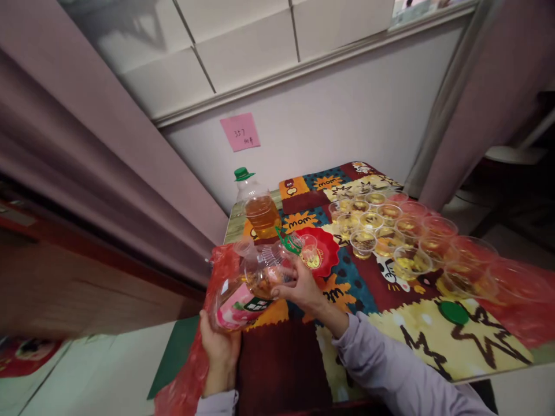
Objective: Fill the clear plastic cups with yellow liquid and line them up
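Both hands hold a large clear plastic drink bottle (239, 306) with a pink label, tilted so that its neck points up and right. My left hand (220, 349) cups its base from below. My right hand (307, 293) grips it near the shoulder, fingers wrapped round. A green ring (289, 241) sits at the neck, over a red scalloped plate (333, 254). On that plate stands a small clear plastic cup (313, 260), close to the bottle's mouth, with some yellowish liquid. Whether liquid is flowing I cannot make out.
Several clear cups (363, 245) of yellowish liquid cover the table's right side. A second bottle (262, 214), green-capped and part full, stands at the back left. A loose green cap (454, 312) lies on the patterned mat (281, 364). Red plastic film (191, 370) hangs over the left edge.
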The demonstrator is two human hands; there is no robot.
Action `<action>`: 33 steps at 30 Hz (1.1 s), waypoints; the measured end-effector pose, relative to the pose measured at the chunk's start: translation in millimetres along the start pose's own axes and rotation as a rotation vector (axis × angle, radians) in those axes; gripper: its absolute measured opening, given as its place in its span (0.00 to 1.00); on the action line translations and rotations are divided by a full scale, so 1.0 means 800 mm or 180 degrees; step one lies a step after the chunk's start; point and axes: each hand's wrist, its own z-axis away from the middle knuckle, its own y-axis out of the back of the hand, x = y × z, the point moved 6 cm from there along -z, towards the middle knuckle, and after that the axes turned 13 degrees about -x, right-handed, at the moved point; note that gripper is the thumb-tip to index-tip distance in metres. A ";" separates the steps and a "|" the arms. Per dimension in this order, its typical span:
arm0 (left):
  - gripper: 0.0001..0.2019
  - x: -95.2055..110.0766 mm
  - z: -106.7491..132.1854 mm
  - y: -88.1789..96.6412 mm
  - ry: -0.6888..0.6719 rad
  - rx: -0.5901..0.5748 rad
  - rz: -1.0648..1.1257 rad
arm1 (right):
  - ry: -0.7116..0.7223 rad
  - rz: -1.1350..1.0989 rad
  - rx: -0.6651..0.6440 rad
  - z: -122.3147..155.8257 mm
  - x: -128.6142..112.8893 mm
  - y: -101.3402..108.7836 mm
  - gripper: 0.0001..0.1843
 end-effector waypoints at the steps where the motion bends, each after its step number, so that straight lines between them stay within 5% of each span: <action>1: 0.25 0.002 -0.001 0.000 -0.0010 0.0069 0.0039 | -0.0005 -0.0041 0.0029 -0.001 0.003 0.003 0.60; 6: 0.21 0.027 0.001 -0.005 -0.0109 0.0071 0.0023 | -0.0031 -0.0297 0.0055 -0.007 0.013 0.012 0.69; 17: 0.22 0.089 0.016 -0.028 0.0018 -0.0201 -0.0121 | 0.0298 -0.0424 -0.0119 -0.016 -0.012 -0.021 0.59; 28: 0.27 0.099 0.015 -0.017 0.0097 -0.0246 -0.0116 | 0.0179 -0.0490 -0.0063 -0.018 -0.002 -0.024 0.59; 33: 0.21 0.102 0.017 -0.025 -0.0066 -0.0233 -0.0214 | 0.0102 -0.0665 -0.0217 -0.014 -0.002 -0.027 0.56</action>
